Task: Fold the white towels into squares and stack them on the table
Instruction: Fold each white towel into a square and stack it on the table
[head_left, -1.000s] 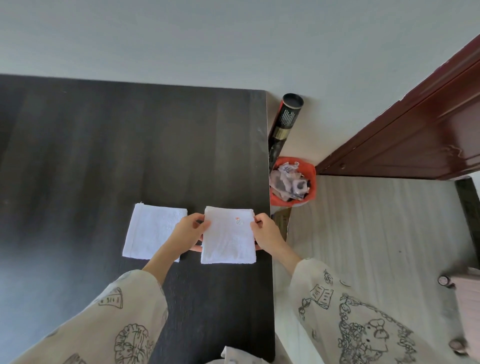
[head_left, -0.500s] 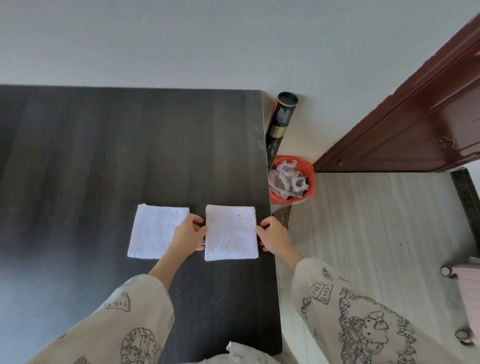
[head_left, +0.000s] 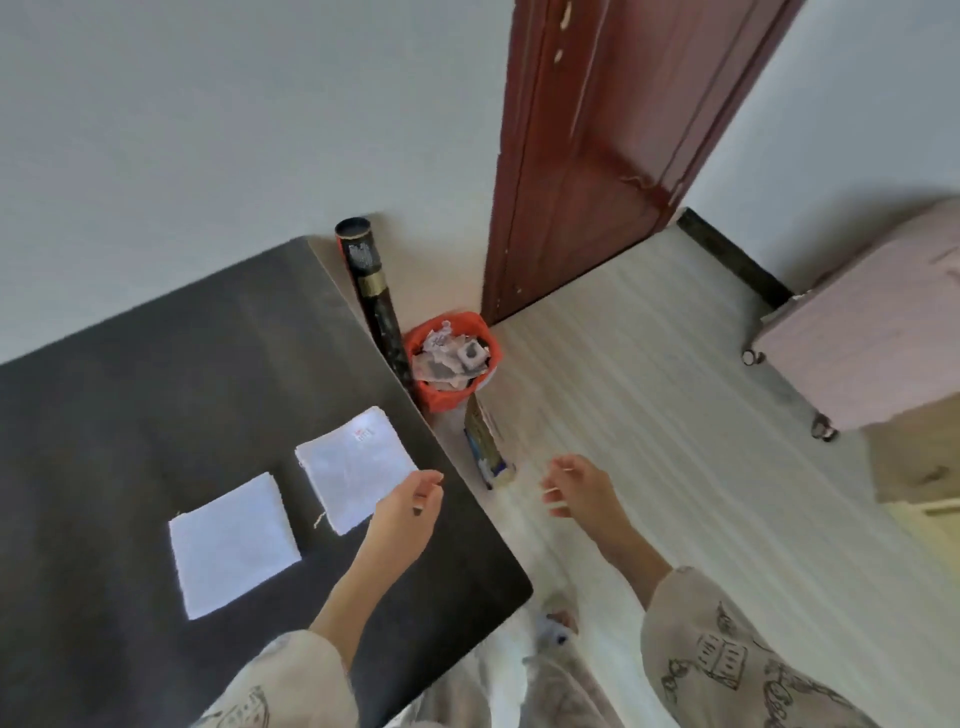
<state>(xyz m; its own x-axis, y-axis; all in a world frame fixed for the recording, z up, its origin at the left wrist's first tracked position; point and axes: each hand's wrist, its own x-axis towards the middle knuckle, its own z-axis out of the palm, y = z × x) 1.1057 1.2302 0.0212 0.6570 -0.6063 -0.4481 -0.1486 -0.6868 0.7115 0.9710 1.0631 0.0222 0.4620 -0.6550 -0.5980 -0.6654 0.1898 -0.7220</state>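
Both your hands are free: your left hand (head_left: 408, 512) hovers with loosely curled fingers over the near corner of the tagged towel (head_left: 356, 467), holding nothing, and your right hand (head_left: 576, 488) hangs relaxed and empty out over the floor, past the worktop (head_left: 156, 364) edge. Both folded squares lie flat and apart, unstacked. The tagged towel sits close to that edge, so a careless sleeve could likely drag it off toward the red bin (head_left: 449, 358) beyond. It is nearly square, its slightly longer axis running from you toward the bin, tag end farthest. The plain towel (head_left: 234, 545) lies just left of it, turned the same way.
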